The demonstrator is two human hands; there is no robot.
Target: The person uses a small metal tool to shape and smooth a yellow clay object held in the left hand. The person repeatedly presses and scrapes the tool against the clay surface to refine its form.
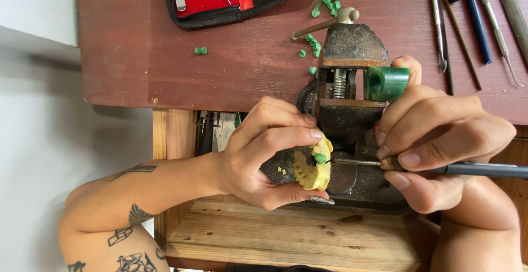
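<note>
Reddish workbench filling upper frame | left hand pinching yellow dental cast at centre | right hand gripping carving tool, tip touching green wax

Reddish-brown tabletop, pale floor

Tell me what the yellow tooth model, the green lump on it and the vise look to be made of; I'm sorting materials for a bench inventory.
Yellow tooth model: probably dental stone or plaster, matte and chalky with crumbly edges. Green lump: likely wax, smooth and slightly glossy, like the green bits scattered on the table. Vise: metal, probably cast iron, dark, rough and worn, with a bare steel screw.
</note>
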